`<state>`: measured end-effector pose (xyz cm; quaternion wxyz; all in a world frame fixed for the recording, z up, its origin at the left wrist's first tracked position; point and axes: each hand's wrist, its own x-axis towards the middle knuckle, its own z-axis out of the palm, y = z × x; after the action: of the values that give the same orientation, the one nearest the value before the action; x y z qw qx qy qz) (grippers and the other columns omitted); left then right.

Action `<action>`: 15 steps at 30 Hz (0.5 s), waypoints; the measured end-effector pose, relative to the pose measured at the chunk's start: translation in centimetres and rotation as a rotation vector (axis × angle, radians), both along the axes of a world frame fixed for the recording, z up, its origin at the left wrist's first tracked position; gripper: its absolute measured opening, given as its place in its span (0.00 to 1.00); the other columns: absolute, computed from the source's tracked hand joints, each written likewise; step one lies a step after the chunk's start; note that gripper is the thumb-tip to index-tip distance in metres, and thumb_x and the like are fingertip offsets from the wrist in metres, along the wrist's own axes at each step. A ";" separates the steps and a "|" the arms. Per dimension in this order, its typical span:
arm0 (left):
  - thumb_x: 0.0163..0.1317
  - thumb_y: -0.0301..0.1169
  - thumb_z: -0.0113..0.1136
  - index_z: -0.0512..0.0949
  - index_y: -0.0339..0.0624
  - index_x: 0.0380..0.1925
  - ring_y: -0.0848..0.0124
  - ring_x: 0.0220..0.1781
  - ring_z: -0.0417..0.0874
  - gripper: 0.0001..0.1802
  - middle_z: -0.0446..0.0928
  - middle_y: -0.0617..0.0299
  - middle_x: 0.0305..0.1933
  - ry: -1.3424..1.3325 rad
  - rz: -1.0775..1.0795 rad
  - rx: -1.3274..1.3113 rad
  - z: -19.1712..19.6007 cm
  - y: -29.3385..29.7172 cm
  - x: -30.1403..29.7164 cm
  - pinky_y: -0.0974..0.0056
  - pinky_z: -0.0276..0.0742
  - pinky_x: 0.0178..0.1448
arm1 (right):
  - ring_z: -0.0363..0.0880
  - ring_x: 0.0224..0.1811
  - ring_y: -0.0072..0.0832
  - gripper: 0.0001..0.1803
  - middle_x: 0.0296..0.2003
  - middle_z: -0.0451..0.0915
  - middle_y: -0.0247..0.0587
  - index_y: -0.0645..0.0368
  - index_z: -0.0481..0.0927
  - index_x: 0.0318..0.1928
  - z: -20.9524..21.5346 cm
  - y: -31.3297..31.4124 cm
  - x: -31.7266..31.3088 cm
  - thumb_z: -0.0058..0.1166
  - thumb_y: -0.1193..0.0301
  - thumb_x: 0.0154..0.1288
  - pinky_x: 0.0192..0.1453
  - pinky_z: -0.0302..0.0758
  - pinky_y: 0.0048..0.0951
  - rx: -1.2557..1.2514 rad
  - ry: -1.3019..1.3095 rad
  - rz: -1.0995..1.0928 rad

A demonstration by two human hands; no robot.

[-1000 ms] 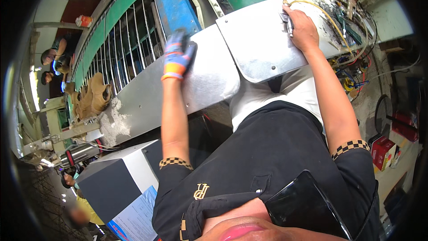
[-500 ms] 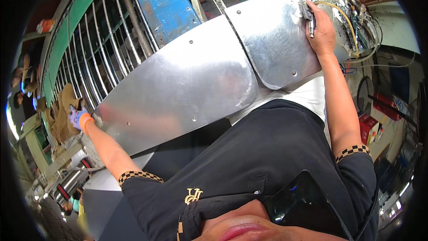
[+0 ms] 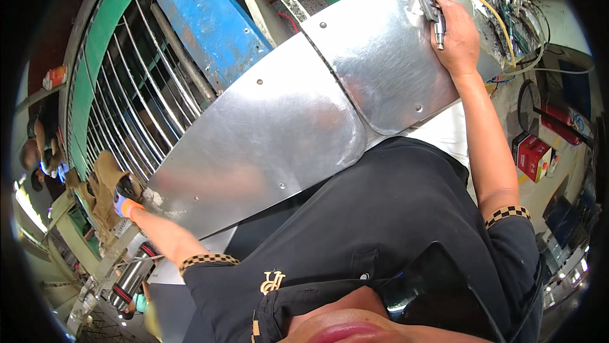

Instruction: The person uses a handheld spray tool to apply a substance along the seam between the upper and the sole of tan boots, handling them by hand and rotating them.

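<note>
At far left, my left hand (image 3: 127, 202), in a blue and orange glove, lay at the lower-left corner of the left panel (image 3: 266, 146), beside brown gloves (image 3: 104, 181); I could not tell whether its fingers were closed on anything. Behind it stood a wire grille (image 3: 136, 108) in a green frame (image 3: 95, 45), then a blue beam (image 3: 203, 19). The left panel, bare sheet metal, already carried several fasteners along its edges. At centre it met the right panel (image 3: 387, 70) along a curved seam, with fasteners also visible on that sheet. At right, my bare right hand (image 3: 458, 38) was closed around a slim air tool (image 3: 434, 18), held against the right panel's upper edge, a yellow hose (image 3: 488, 10) trailing from it. I judged the fastening well advanced on the left sheet, with the upper right edge in hand. A red box (image 3: 531, 156) sat on the floor at far right.
</note>
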<state>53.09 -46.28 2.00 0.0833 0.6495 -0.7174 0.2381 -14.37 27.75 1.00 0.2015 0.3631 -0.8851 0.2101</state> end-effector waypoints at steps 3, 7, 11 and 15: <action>0.58 0.54 0.65 0.86 0.39 0.35 0.60 0.37 0.86 0.26 0.86 0.54 0.36 0.333 0.167 -0.202 1.5 4.7 -1.0 0.58 0.80 0.44 | 0.78 0.51 0.38 0.32 0.46 0.80 0.38 0.44 0.75 0.60 -0.2 0.1 -0.1 0.61 0.76 0.51 0.54 0.75 0.37 0.015 -0.009 0.005; 0.61 0.38 0.66 0.85 0.36 0.32 0.71 0.34 0.82 0.14 0.84 0.57 0.35 0.939 -0.420 -0.101 6.6 17.1 -5.3 0.64 0.80 0.39 | 0.79 0.52 0.39 0.32 0.48 0.81 0.38 0.46 0.75 0.61 -0.3 0.1 0.1 0.59 0.78 0.53 0.56 0.75 0.37 0.027 -0.031 0.007; 0.66 0.38 0.55 0.79 0.33 0.36 0.65 0.36 0.80 0.16 0.80 0.50 0.39 1.405 -0.531 0.097 5.6 35.0 -12.3 0.64 0.78 0.38 | 0.78 0.52 0.39 0.32 0.47 0.80 0.39 0.46 0.73 0.62 -0.4 0.4 -0.2 0.60 0.75 0.54 0.56 0.75 0.38 0.017 -0.010 0.036; 0.58 0.33 0.64 0.84 0.36 0.37 0.70 0.33 0.81 0.12 0.82 0.56 0.35 0.957 -0.899 0.408 2.7 49.1 -19.2 0.64 0.77 0.39 | 0.77 0.54 0.39 0.32 0.49 0.80 0.39 0.45 0.72 0.63 -1.0 0.8 -0.7 0.58 0.75 0.55 0.57 0.73 0.37 0.014 -0.030 0.048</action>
<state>33.85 2.85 4.73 0.3576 0.3250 -0.8320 -0.2723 -15.03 28.53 0.01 0.1807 0.3825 -0.8804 0.2141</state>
